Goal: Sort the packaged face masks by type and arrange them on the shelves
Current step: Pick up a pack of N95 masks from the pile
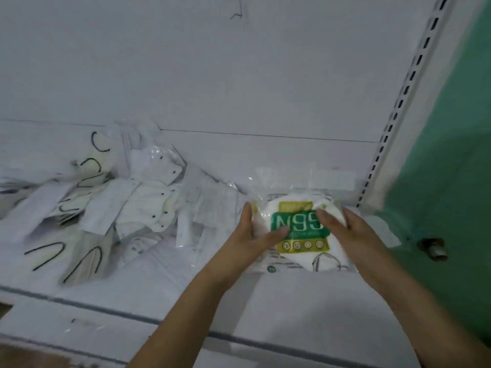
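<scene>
White shelf (186, 282): near its right edge, the left hand (248, 239) and right hand (345, 229) grip the N95 mask pack (300, 235), arms outstretched.

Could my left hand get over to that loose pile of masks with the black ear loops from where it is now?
Probably yes. The left hand is on the N95 pack, and the pile of masks lies to its left on the same shelf, with nothing standing between them. It would have to let go of the pack first.

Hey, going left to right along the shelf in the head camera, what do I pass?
Pile of packaged masks with black ear loops → clear flat mask packets → left hand → N95 mask pack → right hand → slotted shelf upright → green wall.
</scene>
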`<state>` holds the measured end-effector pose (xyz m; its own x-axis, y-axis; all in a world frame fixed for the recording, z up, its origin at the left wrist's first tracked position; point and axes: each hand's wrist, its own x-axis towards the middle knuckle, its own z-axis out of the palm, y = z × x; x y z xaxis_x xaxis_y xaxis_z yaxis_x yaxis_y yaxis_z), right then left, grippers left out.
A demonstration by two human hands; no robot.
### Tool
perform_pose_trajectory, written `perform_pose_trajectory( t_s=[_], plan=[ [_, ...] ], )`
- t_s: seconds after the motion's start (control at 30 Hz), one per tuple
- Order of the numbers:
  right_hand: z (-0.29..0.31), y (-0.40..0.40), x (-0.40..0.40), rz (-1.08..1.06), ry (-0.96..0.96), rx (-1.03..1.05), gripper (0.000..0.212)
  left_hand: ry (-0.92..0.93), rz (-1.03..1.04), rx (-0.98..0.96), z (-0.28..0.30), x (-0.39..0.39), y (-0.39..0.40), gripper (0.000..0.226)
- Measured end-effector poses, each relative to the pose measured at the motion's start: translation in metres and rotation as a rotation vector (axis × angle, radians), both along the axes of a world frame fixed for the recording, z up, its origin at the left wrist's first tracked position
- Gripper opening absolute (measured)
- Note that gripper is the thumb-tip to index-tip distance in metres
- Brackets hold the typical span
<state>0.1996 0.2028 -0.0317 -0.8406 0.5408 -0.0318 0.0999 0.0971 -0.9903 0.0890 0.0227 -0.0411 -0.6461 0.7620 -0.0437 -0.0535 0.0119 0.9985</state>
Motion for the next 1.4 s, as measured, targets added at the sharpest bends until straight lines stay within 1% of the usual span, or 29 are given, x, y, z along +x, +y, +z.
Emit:
perform_pose_trajectory(
  t_s=[0.07, 0.13, 0.2, 0.27, 0.37, 0.47, 0.5, 0.57, 0.67, 0.8, 0.9, 0.93, 1.03, 1.1, 1.13, 1.17, 1.2, 1.27, 1.33, 1.4],
  plan=[
    [0.022, -0.013, -0.019, 0.150, 0.035, -0.047, 0.067, 0.003, 0.096, 0.042, 0.016, -0.003, -0.013, 0.054],
    [0.041, -0.032, -0.043, 0.311, 0.044, 0.033, 0.081, -0.027, 0.202, 0.110, 0.026, -0.014, -0.038, 0.057],
    [0.054, -0.062, -0.068, 0.393, 0.023, 0.076, 0.095, -0.037, 0.267, 0.133, 0.030, -0.025, -0.079, 0.065],
    [0.058, -0.095, -0.092, 0.450, 0.039, 0.056, 0.099, -0.016, 0.318, 0.104, 0.033, -0.035, -0.122, 0.064],
    [0.058, -0.167, -0.123, 0.493, 0.110, -0.018, 0.094, 0.002, 0.443, 0.109, 0.036, -0.046, -0.190, 0.057],
    [0.059, -0.249, -0.152, 0.529, 0.164, -0.158, 0.068, 0.038, 0.599, 0.103, 0.036, -0.061, -0.264, 0.063],
    [0.057, -0.282, -0.167, 0.531, 0.167, -0.166, 0.061, 0.045, 0.631, 0.110, 0.034, -0.067, -0.295, 0.063],
    [0.054, -0.330, -0.185, 0.541, 0.158, -0.154, 0.055, 0.033, 0.668, 0.119, 0.033, -0.075, -0.342, 0.063],
    [0.040, -0.426, -0.217, 0.611, 0.097, -0.124, 0.057, -0.011, 0.736, 0.108, 0.028, -0.097, -0.441, 0.062],
    [0.032, -0.532, -0.257, 0.743, 0.048, -0.067, 0.067, -0.107, 0.820, 0.110, 0.022, -0.137, -0.541, 0.038],
    [0.033, -0.582, -0.292, 0.888, 0.006, -0.064, 0.058, -0.200, 0.901, 0.116, 0.019, -0.172, -0.592, 0.035],
    [0.034, -0.594, -0.306, 0.935, -0.021, -0.053, 0.058, -0.228, 0.912, 0.114, 0.017, -0.186, -0.607, 0.034],
    [0.035, -0.620, -0.359, 0.981, -0.083, 0.062, 0.070, -0.253, 0.951, 0.053, 0.011, -0.234, -0.651, 0.041],
    [0.035, -0.628, -0.405, 0.902, -0.068, 0.131, 0.067, -0.252, 1.007, 0.032, 0.003, -0.273, -0.677, 0.036],
    [0.034, -0.629, -0.432, 0.838, -0.059, 0.217, 0.061, -0.257, 1.036, 0.018, -0.001, -0.293, -0.687, 0.036],
    [0.032, -0.628, -0.461, 0.780, -0.049, 0.349, 0.055, -0.265, 1.064, 0.003, -0.005, -0.313, -0.696, 0.035],
    [0.030, -0.626, -0.491, 0.731, -0.040, 0.518, 0.054, -0.268, 1.087, -0.005, -0.009, -0.334, -0.706, 0.034],
    [0.022, -0.624, -0.548, 0.695, -0.037, 0.804, 0.063, -0.264, 1.117, -0.025, -0.011, -0.375, -0.722, 0.032],
    [0.013, -0.630, -0.598, 0.730, -0.098, 1.028, 0.073, -0.259, 1.122, -0.063, -0.008, -0.413, -0.737, 0.035],
    [0.006, -0.642, -0.642, 0.756, -0.162, 1.165, 0.079, -0.255, 1.112, -0.052, -0.008, -0.448, -0.751, 0.038]
  ],
)
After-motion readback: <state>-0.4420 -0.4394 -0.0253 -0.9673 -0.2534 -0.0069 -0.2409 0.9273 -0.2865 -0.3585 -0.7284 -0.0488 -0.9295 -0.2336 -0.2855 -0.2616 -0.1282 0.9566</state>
